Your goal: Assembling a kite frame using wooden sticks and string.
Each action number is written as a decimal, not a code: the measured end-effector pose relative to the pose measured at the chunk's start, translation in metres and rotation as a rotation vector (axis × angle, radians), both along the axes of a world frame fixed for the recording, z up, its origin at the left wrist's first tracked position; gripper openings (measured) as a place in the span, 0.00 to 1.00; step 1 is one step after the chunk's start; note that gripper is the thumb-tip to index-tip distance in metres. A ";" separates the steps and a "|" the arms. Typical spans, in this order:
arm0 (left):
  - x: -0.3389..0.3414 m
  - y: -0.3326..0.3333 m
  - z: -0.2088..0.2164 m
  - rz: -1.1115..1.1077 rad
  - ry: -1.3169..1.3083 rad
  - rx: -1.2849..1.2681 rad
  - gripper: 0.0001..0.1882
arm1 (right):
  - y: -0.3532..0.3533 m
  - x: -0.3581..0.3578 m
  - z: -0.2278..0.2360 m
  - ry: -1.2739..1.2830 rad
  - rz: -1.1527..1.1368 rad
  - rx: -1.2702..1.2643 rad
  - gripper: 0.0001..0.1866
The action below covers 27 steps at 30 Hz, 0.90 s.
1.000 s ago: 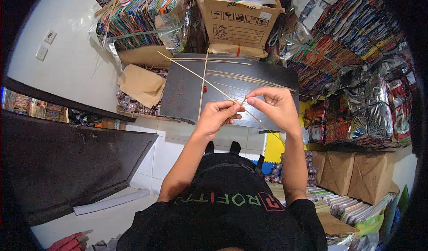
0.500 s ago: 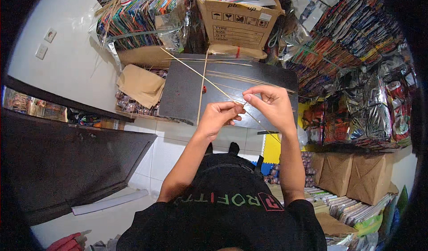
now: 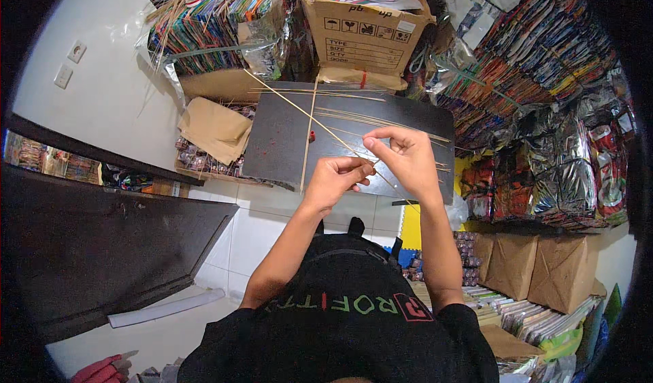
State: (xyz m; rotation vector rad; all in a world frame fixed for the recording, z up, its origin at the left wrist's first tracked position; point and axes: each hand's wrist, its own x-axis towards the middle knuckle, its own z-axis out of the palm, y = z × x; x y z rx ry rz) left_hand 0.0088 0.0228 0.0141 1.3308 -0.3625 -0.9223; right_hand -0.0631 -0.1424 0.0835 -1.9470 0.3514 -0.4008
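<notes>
My left hand (image 3: 337,181) is closed in a pinch round a long thin bamboo stick (image 3: 297,109). The stick slants from the far left of the dark table down past my fingers to the near right. Just right of it, my right hand (image 3: 407,157) has thumb and forefinger pressed together above the stick; whatever is between them is too fine to make out. Beneath both hands is the dark table (image 3: 275,135). Several loose bamboo sticks (image 3: 381,122) lie across its right half, and one stick (image 3: 309,135) runs from its far edge to its near edge.
A small red object (image 3: 312,137) sits mid-table. Behind stands an open cardboard box (image 3: 367,39); brown paper (image 3: 216,130) lies at the left. Stacked colourful packets (image 3: 517,70) rise at the right, above wrapped brown parcels (image 3: 561,267). A dark door (image 3: 102,240) stands at left.
My right hand has shifted slightly left, its pinched fingertips moving a little up and away from the left fingers. The left hand still holds the stick in nearly the same place.
</notes>
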 end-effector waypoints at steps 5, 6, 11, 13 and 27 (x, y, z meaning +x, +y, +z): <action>-0.001 -0.001 0.000 -0.021 -0.090 0.019 0.10 | 0.004 0.004 -0.004 0.007 -0.014 -0.020 0.11; -0.001 -0.001 0.000 -0.028 -0.130 0.025 0.10 | 0.005 0.004 -0.004 0.009 -0.021 -0.015 0.10; -0.001 0.000 -0.006 0.002 -0.236 -0.019 0.07 | -0.004 0.000 0.000 -0.017 -0.060 -0.055 0.10; -0.001 0.001 -0.009 -0.004 -0.283 0.002 0.06 | -0.010 -0.003 0.002 -0.026 -0.082 -0.074 0.10; 0.002 0.010 -0.018 0.026 -0.323 -0.028 0.07 | -0.066 -0.031 0.003 -0.046 -0.211 -0.069 0.08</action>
